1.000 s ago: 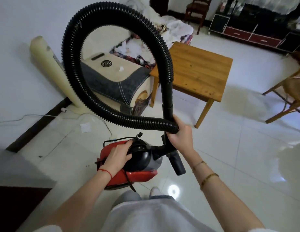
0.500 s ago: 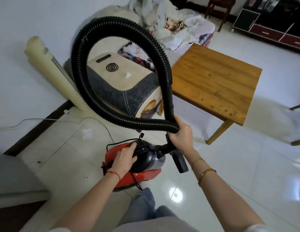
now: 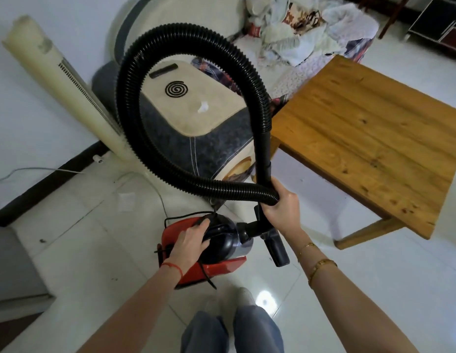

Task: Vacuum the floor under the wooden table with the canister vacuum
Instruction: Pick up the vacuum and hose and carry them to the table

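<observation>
A red and black canister vacuum hangs above the white tile floor in front of my legs. My left hand grips the black top of its body. Its ribbed black hose loops up in a big circle and comes back down. My right hand holds the hose end and the rigid tube together, just above the short black nozzle. The wooden table stands to the right, its near corner close to my right hand.
A padded sofa arm stands behind the hose, with heaped cloths further back. A cream tower fan leans against the left wall. A white cable runs along the floor. A dark cabinet sits far right.
The view has moved forward and tilted down; the table and sofa arm now appear closer. Both hands keep the same hold on the vacuum and hose.
</observation>
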